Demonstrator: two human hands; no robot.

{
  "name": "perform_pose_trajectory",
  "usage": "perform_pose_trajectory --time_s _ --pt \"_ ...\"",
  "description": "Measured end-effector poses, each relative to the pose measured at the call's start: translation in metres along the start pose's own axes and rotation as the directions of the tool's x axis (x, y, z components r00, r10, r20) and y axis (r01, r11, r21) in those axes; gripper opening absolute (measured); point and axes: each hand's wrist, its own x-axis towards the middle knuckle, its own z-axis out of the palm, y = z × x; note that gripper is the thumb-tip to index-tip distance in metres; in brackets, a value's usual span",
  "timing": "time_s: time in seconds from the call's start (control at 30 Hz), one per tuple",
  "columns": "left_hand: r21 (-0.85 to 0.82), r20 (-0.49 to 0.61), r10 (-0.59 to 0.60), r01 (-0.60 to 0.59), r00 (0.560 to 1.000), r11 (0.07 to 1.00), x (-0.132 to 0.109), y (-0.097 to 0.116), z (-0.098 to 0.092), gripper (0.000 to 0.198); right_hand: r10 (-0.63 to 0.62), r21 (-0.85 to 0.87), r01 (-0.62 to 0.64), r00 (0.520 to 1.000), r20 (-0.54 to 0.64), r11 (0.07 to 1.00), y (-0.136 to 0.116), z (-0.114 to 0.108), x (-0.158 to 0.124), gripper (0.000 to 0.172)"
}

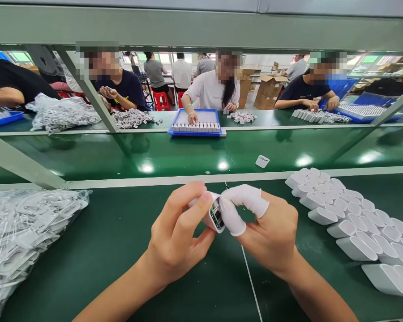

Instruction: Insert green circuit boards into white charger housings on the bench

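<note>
Grasping a white plastic housing (207, 220) at centre, the left hand (177, 230) exposes its circuit board (215, 220). The right hand (272, 230), wearing white finger cots (246, 198), has thumb and forefinger at the opening; any grip there is hidden. White oval housings (356, 247) stand at three o'clock, bagged parts (36, 228) at nine.

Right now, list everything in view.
Held casing: one, white, between hands
Housings: dozens, white, near right
Bags: two, clear, left
Flat piece: one, white, middle strip
Trays: at least three, blue, far worktop
Loose parts: uncounted, whitish, far worktop
Stools: at least two, red, background
Boxes: several, brown, background
Other people: at least eight, mixed clothing, beyond
Worktops: several, green, throughout
Frame: one, grey-green, overhead
Left hand: one, bare, holding casing
Right hand: one, white fingertip covers, at casing opening
</note>
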Motion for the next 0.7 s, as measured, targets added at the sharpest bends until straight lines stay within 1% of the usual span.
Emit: perform_pose_trajectory --time_s 0.1,0.2,0.23,0.3,0.37,0.43,0.53,0.57,0.63,0.7 --pt "-0.025 0.006 -0.004 0.005 1.0 1.0 -0.001 -0.001 0.002 0.04 0.04 0.045 -0.041 0.999 0.033 0.998 0.002 0.0 0.002 0.018" --pt "-0.1 0.016 -0.038 0.039 0.999 0.994 -0.002 -0.004 0.002 0.044 0.122 0.184 -0.146 0.983 0.135 0.972 0.005 -0.006 0.007 0.016" --pt "-0.124 0.02 -0.052 0.055 0.998 0.991 -0.002 -0.005 0.002 0.045 0.158 0.25 -0.205 0.968 0.194 0.946 0.006 -0.01 0.009 0.013" --pt "-0.154 0.035 -0.063 0.067 0.997 0.986 -0.002 -0.008 0.003 0.047 0.221 0.35 -0.335 0.918 0.328 0.875 0.008 -0.016 0.012 0.011" --pt "-0.152 0.052 -0.028 0.036 0.998 0.988 -0.002 -0.012 0.003 0.047 0.255 0.372 -0.413 0.878 0.406 0.831 0.01 -0.021 0.015 0.016" --pt "-0.124 0.063 0.042 -0.034 0.997 0.992 -0.004 -0.014 0.003 0.044 0.267 0.353 -0.438 0.858 0.439 0.826 0.01 -0.024 0.016 0.017" --pt "-0.055 0.063 0.128 -0.124 0.99 0.991 -0.007 -0.014 0.003 0.04 0.271 0.287 -0.441 0.835 0.479 0.85 0.008 -0.024 0.014 0.016" --pt "-0.043 0.061 0.132 -0.13 0.989 0.991 -0.008 -0.013 0.003 0.039 0.274 0.262 -0.434 0.834 0.479 0.862 0.007 -0.023 0.014 0.015" --pt "-0.045 0.061 0.102 -0.099 0.993 0.994 -0.009 -0.01 0.003 0.039 0.274 0.238 -0.414 0.845 0.46 0.878 0.007 -0.022 0.012 0.015" --pt "-0.072 0.054 0.049 -0.045 0.997 0.996 -0.008 -0.009 0.002 0.039 0.269 0.274 -0.423 0.847 0.459 0.864 0.007 -0.022 0.011 0.018"
